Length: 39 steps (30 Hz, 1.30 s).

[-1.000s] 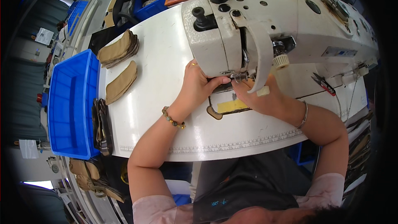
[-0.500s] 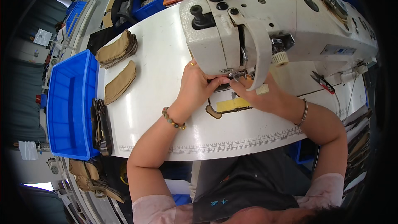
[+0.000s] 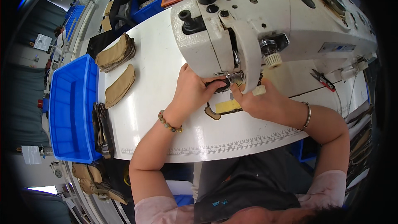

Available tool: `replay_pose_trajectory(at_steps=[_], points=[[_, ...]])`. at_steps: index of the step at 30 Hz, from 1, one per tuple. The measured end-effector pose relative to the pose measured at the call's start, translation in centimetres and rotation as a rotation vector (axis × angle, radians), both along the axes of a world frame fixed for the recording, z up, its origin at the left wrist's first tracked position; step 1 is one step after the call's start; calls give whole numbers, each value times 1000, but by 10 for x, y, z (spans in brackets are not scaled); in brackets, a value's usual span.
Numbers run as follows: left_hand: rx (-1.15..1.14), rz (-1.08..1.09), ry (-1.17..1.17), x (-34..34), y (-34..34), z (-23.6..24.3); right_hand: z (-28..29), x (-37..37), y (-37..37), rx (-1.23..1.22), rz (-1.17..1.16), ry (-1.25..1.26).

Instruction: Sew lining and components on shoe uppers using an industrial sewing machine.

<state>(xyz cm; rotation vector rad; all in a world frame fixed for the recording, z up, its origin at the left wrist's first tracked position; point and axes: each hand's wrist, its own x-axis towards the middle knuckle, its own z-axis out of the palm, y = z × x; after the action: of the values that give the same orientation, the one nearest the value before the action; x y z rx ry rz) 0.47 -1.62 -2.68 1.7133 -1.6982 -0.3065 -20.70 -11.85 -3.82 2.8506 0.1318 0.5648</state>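
Observation:
Both my hands work close under the head of a white sewing machine (image 3: pixel 215 54). My left hand (image 3: pixel 190 87) is closed, with thumb and fingers pinching a dark piece of fabric (image 3: pixel 222 84) just left of the metal presser foot (image 3: pixel 236 77). My right hand (image 3: pixel 263 103) has its fingers bent together, and one fingertip reaches to the front of the presser foot. What it grips, if anything, is hidden. In front of the fingers lie a yellow strip (image 3: pixel 228 106) and a small tan tab with a dark edge (image 3: pixel 212 114), flat on the white tabletop (image 3: pixel 166 79).
Tan curved fabric pieces (image 3: pixel 116 53) are stacked at the far left, a separate tan piece (image 3: pixel 120 86) nearer. A blue bin (image 3: pixel 72 108) stands by the table's left edge, dark folded pieces (image 3: pixel 103 130) beside it. Red-handled thread snips (image 3: pixel 323 80) lie on the right.
The whole view has shifted slightly, with the machine a little further left in it. My right hand's fingers have moved slightly beside the presser foot; my left hand keeps its pinch.

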Motion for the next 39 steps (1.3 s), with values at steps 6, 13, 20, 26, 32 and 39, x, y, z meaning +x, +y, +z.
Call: replay_pose_trajectory(at_steps=[6,13,20,26,32,39], points=[[9,-1,-3,-1,0,0,-42,8,-4,259,-112,-124],[67,15,6,-3,0,-1,-21,10,0,350,-94,-183],[23,36,-193,-8,-1,4,0,2,3,28,-58,54],[-21,41,-314,-9,4,4,-1,1,3,265,-3,-146],[-77,87,-367,-14,-1,11,-6,2,-6,398,69,-125],[-44,150,-342,-16,-2,11,-7,3,1,332,-1,-136]])
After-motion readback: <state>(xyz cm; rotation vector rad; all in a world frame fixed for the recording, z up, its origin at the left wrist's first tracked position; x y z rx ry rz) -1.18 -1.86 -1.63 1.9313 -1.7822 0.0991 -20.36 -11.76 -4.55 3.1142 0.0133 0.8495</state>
